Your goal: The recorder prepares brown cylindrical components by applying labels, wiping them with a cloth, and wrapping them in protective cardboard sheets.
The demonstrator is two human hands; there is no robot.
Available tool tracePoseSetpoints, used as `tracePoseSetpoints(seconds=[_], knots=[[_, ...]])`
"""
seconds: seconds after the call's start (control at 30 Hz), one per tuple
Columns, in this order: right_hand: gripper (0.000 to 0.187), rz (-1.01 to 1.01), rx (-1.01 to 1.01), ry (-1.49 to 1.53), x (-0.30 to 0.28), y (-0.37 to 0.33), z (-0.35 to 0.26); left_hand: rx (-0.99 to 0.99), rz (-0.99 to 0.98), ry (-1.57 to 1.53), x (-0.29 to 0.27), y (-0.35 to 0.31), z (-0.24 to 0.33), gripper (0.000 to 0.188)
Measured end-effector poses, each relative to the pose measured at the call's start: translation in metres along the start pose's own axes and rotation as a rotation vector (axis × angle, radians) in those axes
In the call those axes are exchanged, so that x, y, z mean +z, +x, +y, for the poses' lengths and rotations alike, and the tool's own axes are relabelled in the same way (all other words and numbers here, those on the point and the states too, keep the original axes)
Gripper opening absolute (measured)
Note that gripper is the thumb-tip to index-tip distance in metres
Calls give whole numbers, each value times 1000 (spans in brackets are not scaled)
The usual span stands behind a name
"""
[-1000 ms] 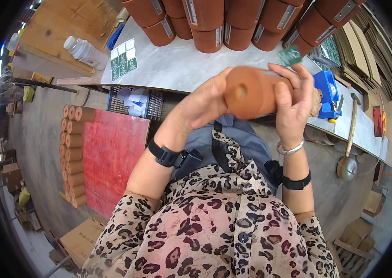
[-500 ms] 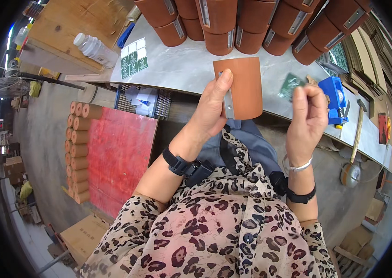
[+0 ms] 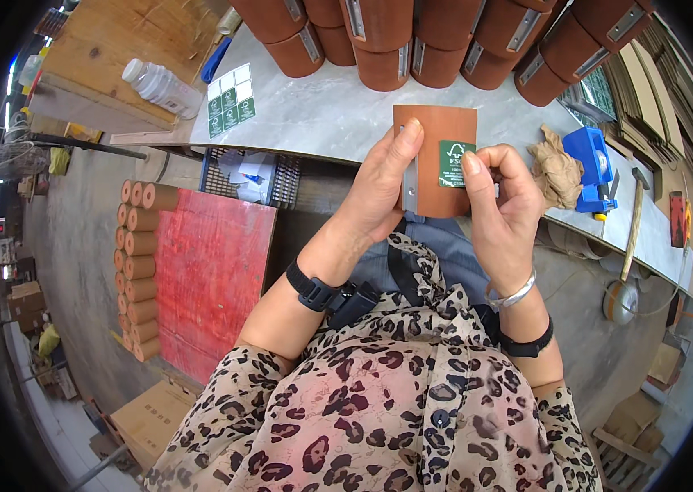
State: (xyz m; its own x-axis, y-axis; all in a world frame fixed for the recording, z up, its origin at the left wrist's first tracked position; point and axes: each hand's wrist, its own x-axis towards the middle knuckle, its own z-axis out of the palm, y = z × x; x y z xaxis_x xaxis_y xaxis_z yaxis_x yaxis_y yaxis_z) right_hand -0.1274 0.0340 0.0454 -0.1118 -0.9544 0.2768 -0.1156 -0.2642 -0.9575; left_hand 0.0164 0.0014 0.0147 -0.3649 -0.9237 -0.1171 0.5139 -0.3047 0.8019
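Note:
My left hand [image 3: 381, 176] grips a reddish-brown cylindrical pot [image 3: 436, 197] by its left side, thumb on the face near a metal strip [image 3: 410, 182]. Against the pot's front lies a green sticker [image 3: 454, 163] with white print. Thumb and forefinger of my right hand [image 3: 502, 193] pinch the sticker's right edge; whether it is stuck down I cannot tell. A sheet of green stickers [image 3: 231, 109], some of its places white, rests on the grey tabletop [image 3: 313, 119] to the left. Stacked brown pots [image 3: 383, 70] with metal strips stand along the far side.
Right of my hands are crumpled brown paper [image 3: 557, 168], a blue tape dispenser [image 3: 590, 168] and a hammer [image 3: 633, 221]. A plastic bottle [image 3: 162, 86] leans by a wooden box [image 3: 129, 49]. Below left, brown cylinders [image 3: 141, 266] line a red board [image 3: 211, 279]. Flat cardboard [image 3: 649, 107] is piled far right.
My right hand has moved left with the green sticker, from beside the pot onto its front face. The pot, still in my left hand, has shifted slightly right.

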Motion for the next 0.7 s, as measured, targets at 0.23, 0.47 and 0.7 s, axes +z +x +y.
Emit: tracePoseSetpoints(seconds=[0.23, 0.47, 0.7], knots=[[16, 29, -23, -118, 1, -4, -2, -18, 9, -14, 0, -3, -1, 69], [16, 149, -143, -225, 11, -3, 3, 12, -30, 78, 3, -7, 2, 64], [32, 194, -3, -136, 2, 8, 1, -37, -63, -29, -2, 0, 5, 65]])
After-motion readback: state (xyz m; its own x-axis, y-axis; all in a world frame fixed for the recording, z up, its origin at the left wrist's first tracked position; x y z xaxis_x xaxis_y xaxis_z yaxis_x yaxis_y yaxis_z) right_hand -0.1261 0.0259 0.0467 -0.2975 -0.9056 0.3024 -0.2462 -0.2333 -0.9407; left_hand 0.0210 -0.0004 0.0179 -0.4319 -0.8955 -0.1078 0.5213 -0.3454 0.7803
